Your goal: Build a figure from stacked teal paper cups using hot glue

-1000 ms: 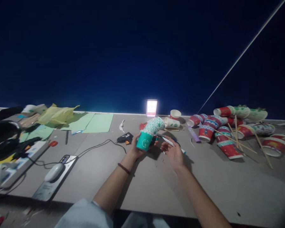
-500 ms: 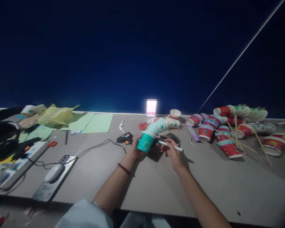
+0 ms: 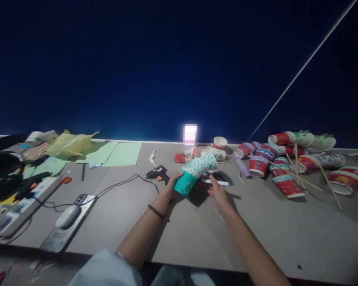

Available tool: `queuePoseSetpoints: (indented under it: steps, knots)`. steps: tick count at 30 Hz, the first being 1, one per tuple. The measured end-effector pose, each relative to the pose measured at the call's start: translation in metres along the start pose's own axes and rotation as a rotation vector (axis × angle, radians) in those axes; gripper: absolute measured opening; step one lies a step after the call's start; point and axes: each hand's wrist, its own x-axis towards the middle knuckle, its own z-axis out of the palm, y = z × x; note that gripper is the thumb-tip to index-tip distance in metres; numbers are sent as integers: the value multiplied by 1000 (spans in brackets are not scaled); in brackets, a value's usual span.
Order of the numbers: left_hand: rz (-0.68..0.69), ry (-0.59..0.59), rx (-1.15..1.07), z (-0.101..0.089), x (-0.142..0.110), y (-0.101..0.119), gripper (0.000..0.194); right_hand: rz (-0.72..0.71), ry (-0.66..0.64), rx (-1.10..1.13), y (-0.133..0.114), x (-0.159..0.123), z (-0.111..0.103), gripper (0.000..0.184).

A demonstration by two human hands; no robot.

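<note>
Tilted up and to the right, a teal and white patterned stack of joined paper cups (image 3: 197,171) is gripped from its left side by my left hand (image 3: 171,188). A dark beaded bracelet circles that wrist. My right hand (image 3: 217,192) is closed around a white marker (image 3: 223,183) with a teal end, which points left toward the cups. Part of the marker's left end is hard to make out against the dark things behind it. Just left of the cups lies a black glue gun (image 3: 158,174) with an orange trigger.
On the right lie several red and patterned paper cups (image 3: 259,166) with wooden sticks (image 3: 331,186). A purple tube (image 3: 243,167) is nearby. On the left are a phone (image 3: 59,234), a white case (image 3: 67,216), a power strip (image 3: 30,206), green paper (image 3: 122,154) and a yellow bag (image 3: 71,143).
The cup stack has shifted right and slightly down in my left hand. My right hand has turned a little, and the marker lies more level than before.
</note>
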Motion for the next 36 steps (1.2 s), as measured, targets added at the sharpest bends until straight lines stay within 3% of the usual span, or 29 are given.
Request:
queuePoseSetpoints:
  steps: [4, 8, 12, 17, 26, 31, 36]
  knots:
    - [37, -52, -6, 6, -3, 5, 52, 11, 64, -163, -12, -2, -7, 47]
    - [129, -89, -47, 12, -7, 13, 51, -227, 83, -728, -20, -6, -12, 43]
    - [120, -58, -129, 13, -10, 17, 50, -270, 54, -1104, -20, -10, -9, 39]
    - [141, -81, -164, 14, -11, 17, 53, -258, 31, -1182, -21, -9, -5, 37]
    - [51, -161, -224, 15, -12, 13, 57, -217, 49, -1255, -22, -5, 3, 39]
    - [154, -159, -288, 29, -17, 21, 55, -213, 48, -1246, -19, -5, 3, 39]
    - [163, -227, -377, 43, -23, 30, 55, -211, 17, -1235, -15, -7, 6, 32]
